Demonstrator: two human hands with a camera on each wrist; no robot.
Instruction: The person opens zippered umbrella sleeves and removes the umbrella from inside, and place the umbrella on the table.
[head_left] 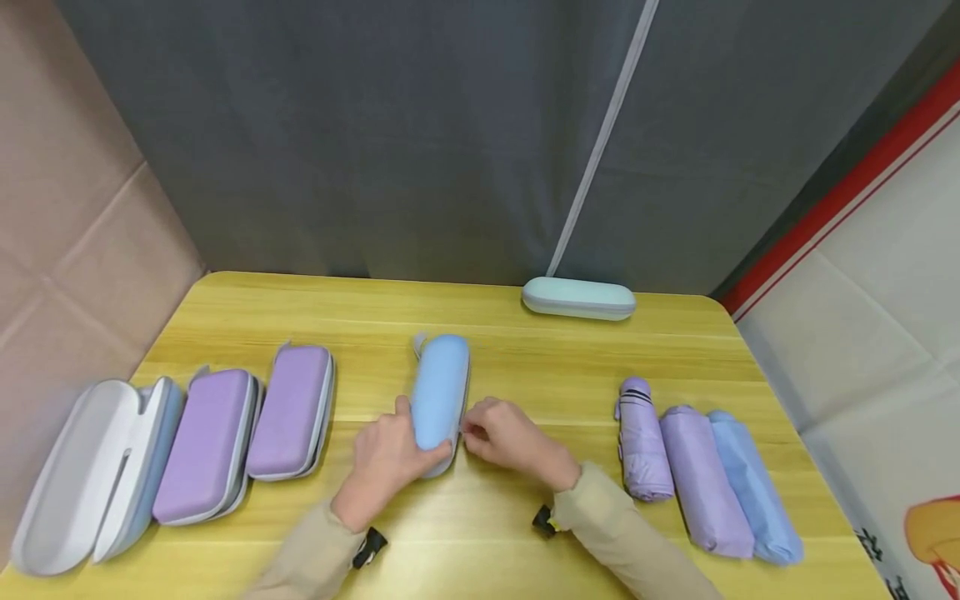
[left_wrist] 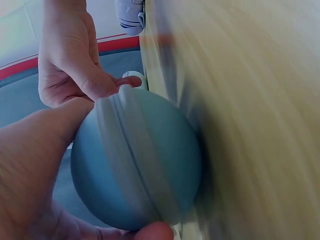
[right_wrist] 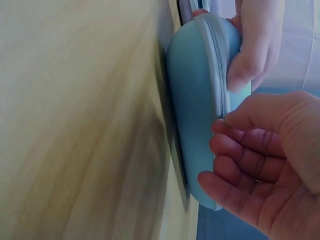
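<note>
A light blue zip case (head_left: 441, 387) lies lengthwise at the middle of the table, a short grey loop at its far end. My left hand (head_left: 388, 454) grips its near end, thumb on one side and fingers on the other. Along its right side my right hand (head_left: 506, 433) has thumb and forefinger pinched together on the zipper (right_wrist: 220, 75). The zipper pull is mostly hidden between those fingertips. In the left wrist view, the case's rounded end (left_wrist: 165, 150) shows its zipper seam closed.
To the left are an open blue case (head_left: 82, 483) with white lining and purple zip cases (head_left: 202, 442), (head_left: 291, 408). A pale mint case (head_left: 577, 298) lies at the back edge. At right are two purple folded umbrellas (head_left: 645, 450), (head_left: 705, 483) and a blue one (head_left: 757, 492).
</note>
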